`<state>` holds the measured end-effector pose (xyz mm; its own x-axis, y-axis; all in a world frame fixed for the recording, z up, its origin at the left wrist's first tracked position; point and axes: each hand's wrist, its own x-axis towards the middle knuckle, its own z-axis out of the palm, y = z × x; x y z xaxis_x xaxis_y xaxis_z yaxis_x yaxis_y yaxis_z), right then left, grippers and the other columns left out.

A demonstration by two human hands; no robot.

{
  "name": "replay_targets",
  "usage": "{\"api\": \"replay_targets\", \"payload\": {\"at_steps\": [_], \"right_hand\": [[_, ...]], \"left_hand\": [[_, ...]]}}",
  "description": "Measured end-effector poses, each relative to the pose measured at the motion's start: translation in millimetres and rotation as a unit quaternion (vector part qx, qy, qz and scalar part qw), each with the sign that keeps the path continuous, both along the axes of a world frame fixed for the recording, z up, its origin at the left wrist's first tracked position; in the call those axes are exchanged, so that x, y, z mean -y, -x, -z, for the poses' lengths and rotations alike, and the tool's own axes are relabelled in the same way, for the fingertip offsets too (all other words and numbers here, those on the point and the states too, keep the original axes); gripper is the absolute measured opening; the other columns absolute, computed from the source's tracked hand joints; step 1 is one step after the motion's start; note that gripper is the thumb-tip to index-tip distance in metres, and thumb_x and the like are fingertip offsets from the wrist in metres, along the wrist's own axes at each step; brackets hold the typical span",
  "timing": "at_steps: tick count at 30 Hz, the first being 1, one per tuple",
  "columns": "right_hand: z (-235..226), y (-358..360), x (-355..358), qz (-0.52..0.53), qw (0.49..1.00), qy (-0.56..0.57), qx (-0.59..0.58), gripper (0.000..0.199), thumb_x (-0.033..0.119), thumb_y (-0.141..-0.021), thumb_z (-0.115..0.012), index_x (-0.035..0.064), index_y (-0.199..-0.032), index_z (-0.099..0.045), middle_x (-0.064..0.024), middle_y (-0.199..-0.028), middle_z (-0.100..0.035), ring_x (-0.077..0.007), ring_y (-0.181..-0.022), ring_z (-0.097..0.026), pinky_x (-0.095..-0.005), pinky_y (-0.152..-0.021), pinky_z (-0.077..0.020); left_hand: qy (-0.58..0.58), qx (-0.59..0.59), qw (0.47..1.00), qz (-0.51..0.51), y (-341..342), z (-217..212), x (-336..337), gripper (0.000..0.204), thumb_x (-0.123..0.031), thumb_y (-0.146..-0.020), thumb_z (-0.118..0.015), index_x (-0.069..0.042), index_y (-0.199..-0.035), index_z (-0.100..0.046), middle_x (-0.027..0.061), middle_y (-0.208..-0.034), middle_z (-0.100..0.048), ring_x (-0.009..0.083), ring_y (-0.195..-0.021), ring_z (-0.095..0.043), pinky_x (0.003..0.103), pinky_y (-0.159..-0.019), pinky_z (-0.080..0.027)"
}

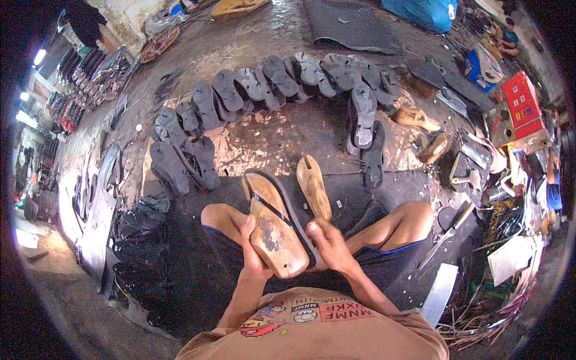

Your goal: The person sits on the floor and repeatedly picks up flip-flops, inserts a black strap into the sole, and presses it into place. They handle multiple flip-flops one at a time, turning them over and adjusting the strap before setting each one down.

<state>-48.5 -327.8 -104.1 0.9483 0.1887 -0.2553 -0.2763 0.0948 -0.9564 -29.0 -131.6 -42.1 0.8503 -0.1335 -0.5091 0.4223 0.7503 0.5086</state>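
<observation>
Over my crossed legs I hold a wooden shoe last [271,231] with a dark sandal [292,201] fitted on it, its thin black straps running across the wood. My left hand [254,255] is closed around the last's left side, near the heel, with the thumb up along the edge. On the other side my right hand [329,243] is closed against the sole's edge, fingers partly hidden beneath. A second wooden last [314,186], slotted at its tip, lies just beyond my right hand.
Dark soles and sandals [279,78] lie in an arc ahead of me. At the right are more lasts [417,119], a knife [449,231], a red box [521,102] and piled scraps. Black material [141,252] is heaped at the left. Another person [509,39] sits far right.
</observation>
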Motion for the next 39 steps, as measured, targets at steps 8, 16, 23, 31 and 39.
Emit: {"api": "replay_targets", "payload": {"at_steps": [8,16,23,31,39], "right_hand": [[-9,24,6,-0.1,0.905,-0.374,-0.176,0.04,0.041,-0.115,-0.058,0.006,-0.107,-0.075,0.0057,-0.084,-0.068,-0.0049,-0.072,-0.057,-0.0249,-0.065,-0.0466],[-12,34,-9,0.05,0.862,-0.436,-0.254,0.054,0.023,-0.106,-0.073,0.0103,-0.154,-0.053,-0.0082,-0.149,-0.065,-0.024,-0.132,-0.066,-0.0484,-0.11,-0.0573],[-49,20,-16,0.101,0.983,-0.14,0.062,0.112,0.02,-0.092,-0.087,0.007,-0.171,-0.008,-0.0213,-0.15,-0.052,-0.0314,-0.137,-0.056,-0.0468,-0.115,-0.0477],[-68,30,18,0.042,0.947,-0.287,-0.137,0.111,0.011,-0.083,-0.083,0.0082,-0.169,-0.013,-0.0165,-0.154,-0.045,-0.0324,-0.14,-0.053,-0.0511,-0.116,-0.0493],[-145,23,0,0.009,0.992,-0.119,0.045,0.117,0.02,-0.083,-0.078,0.0072,-0.173,-0.003,-0.0218,-0.16,-0.04,-0.0369,-0.141,-0.051,-0.0494,-0.116,-0.0433]], "left_hand": [[0.129,0.047,0.988,0.066,10,-9,-6,0.092,-0.072,-0.098,-0.055,0.004,-0.149,-0.055,0.0284,-0.136,-0.07,0.0407,-0.115,-0.072,0.053,-0.097,-0.06],[-0.197,0.16,0.948,0.191,6,-36,17,0.075,-0.046,-0.103,-0.065,0.005,-0.155,-0.046,0.0208,-0.142,-0.062,0.0282,-0.127,-0.063,0.041,-0.107,-0.053],[-0.321,0.135,0.928,0.13,-41,-23,39,0.077,-0.042,-0.106,-0.071,0.003,-0.16,-0.038,0.0186,-0.148,-0.056,0.0226,-0.13,-0.057,0.037,-0.111,-0.048],[-0.453,0.291,0.814,0.217,-12,-23,8,0.041,-0.043,-0.117,-0.052,-0.004,-0.112,-0.064,-0.0036,-0.083,-0.057,0.0075,-0.073,-0.053,0.028,-0.066,-0.048],[0.018,0.271,0.928,0.256,33,68,9,0.064,-0.034,-0.109,-0.068,-0.008,-0.162,-0.044,0.003,-0.151,-0.062,0.0167,-0.134,-0.061,0.038,-0.112,-0.051]]}}
